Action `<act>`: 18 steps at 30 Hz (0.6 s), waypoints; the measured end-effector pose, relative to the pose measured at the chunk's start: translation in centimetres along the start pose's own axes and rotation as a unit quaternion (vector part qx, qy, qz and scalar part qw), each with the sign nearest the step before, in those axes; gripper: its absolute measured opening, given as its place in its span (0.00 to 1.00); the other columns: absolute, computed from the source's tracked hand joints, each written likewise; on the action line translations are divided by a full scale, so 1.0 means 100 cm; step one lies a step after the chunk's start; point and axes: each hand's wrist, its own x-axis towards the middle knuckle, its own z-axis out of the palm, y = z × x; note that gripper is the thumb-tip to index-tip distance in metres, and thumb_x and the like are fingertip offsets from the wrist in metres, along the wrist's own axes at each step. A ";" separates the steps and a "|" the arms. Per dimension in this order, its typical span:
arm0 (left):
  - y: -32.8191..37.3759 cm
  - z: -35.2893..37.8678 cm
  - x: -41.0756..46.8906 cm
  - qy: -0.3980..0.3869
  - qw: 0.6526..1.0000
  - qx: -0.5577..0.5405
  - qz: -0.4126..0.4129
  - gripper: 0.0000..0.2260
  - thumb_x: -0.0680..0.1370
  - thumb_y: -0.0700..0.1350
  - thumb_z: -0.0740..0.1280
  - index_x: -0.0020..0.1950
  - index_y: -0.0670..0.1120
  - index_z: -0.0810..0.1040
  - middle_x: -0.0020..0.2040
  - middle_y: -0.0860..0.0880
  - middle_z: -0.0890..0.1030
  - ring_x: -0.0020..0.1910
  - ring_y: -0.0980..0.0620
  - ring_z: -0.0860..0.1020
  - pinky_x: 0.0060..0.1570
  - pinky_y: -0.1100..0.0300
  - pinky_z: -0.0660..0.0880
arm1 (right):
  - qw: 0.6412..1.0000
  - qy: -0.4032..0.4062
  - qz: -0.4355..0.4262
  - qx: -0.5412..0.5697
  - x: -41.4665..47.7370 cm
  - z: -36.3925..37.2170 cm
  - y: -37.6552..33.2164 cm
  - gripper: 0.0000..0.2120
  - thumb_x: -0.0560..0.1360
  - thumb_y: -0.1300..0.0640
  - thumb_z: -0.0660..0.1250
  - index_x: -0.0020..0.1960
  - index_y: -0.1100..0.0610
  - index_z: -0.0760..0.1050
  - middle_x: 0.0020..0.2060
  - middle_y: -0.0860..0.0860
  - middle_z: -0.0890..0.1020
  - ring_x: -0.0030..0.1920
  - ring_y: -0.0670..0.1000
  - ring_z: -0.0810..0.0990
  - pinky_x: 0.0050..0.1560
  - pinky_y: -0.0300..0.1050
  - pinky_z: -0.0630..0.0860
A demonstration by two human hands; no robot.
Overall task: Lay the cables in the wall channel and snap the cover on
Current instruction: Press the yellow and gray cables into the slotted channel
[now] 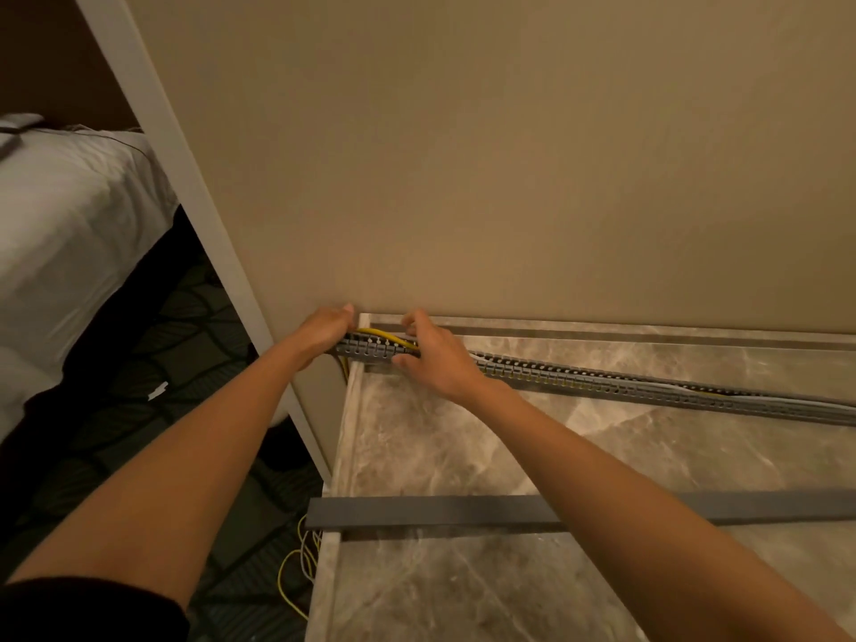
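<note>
Gripping slotted grey channel (602,379) end, both hands (324,329) (437,356) curled; yellow cable (387,336) inside.

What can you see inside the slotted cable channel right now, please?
Yellow cable lies inside the slotted channel at its left end; pale cables show farther right. The right hand hides the stretch between.

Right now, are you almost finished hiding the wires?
About halfway. Wires already lie along the slotted channel. Both hands, left hand and right hand, are tucking the yellow cable into its left end. The gray cover lies loose on the marble counter, not snapped on yet.
</note>
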 end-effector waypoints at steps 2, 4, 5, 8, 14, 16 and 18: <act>-0.002 -0.004 0.005 -0.032 0.999 -0.003 0.000 0.19 0.82 0.47 0.50 0.38 0.44 0.73 0.43 0.41 0.75 0.41 0.47 0.71 0.38 0.59 0.66 | 1.000 -0.004 -0.005 -0.007 0.006 0.006 -0.003 0.17 0.76 0.57 0.64 0.63 0.58 0.66 0.62 0.58 0.76 0.62 0.59 0.73 0.60 0.54 0.71; -0.004 -0.009 0.006 -0.069 0.998 -0.001 -0.004 0.21 0.83 0.49 0.47 0.35 0.46 0.72 0.41 0.44 0.74 0.37 0.50 0.70 0.38 0.60 0.67 | 1.000 0.005 -0.008 -0.019 0.008 0.009 -0.002 0.13 0.76 0.58 0.64 0.60 0.57 0.68 0.60 0.58 0.77 0.60 0.60 0.73 0.57 0.53 0.71; -0.008 -0.012 0.007 -0.095 0.995 -0.011 -0.012 0.22 0.83 0.51 0.46 0.37 0.46 0.72 0.41 0.45 0.74 0.37 0.52 0.70 0.41 0.58 0.68 | 1.000 0.009 -0.010 -0.018 0.008 0.009 0.000 0.12 0.76 0.58 0.64 0.58 0.57 0.68 0.59 0.58 0.77 0.59 0.60 0.73 0.55 0.53 0.71; -0.021 -0.019 0.009 -0.162 0.984 -0.065 -0.043 0.28 0.81 0.57 0.42 0.53 0.41 0.76 0.48 0.42 0.75 0.50 0.48 0.72 0.63 0.47 0.66 | 1.000 0.014 -0.015 -0.012 0.009 0.008 0.002 0.09 0.75 0.58 0.66 0.53 0.57 0.69 0.56 0.57 0.80 0.58 0.59 0.76 0.50 0.50 0.71; -0.025 -0.017 0.015 -0.117 0.993 -0.013 0.020 0.20 0.82 0.51 0.49 0.36 0.46 0.71 0.36 0.46 0.75 0.38 0.48 0.73 0.54 0.51 0.70 | 0.998 0.033 -0.053 -0.023 0.006 0.009 0.006 0.11 0.74 0.61 0.66 0.41 0.55 0.64 0.44 0.58 0.80 0.45 0.59 0.76 0.39 0.47 0.63; -0.026 -0.017 0.020 -0.055 0.997 -0.001 0.050 0.21 0.82 0.49 0.54 0.30 0.47 0.69 0.31 0.47 0.73 0.30 0.52 0.71 0.39 0.59 0.69 | 0.996 0.044 -0.066 -0.030 0.003 0.010 0.006 0.11 0.74 0.62 0.66 0.39 0.55 0.63 0.43 0.59 0.79 0.44 0.59 0.75 0.39 0.47 0.62; -0.027 -0.019 0.019 0.024 0.995 0.011 0.096 0.23 0.81 0.47 0.57 0.25 0.47 0.67 0.25 0.48 0.70 0.21 0.59 0.69 0.27 0.64 0.66 | 0.995 0.051 -0.073 -0.048 0.001 0.013 0.007 0.08 0.74 0.61 0.65 0.38 0.57 0.68 0.42 0.59 0.80 0.44 0.59 0.76 0.38 0.45 0.61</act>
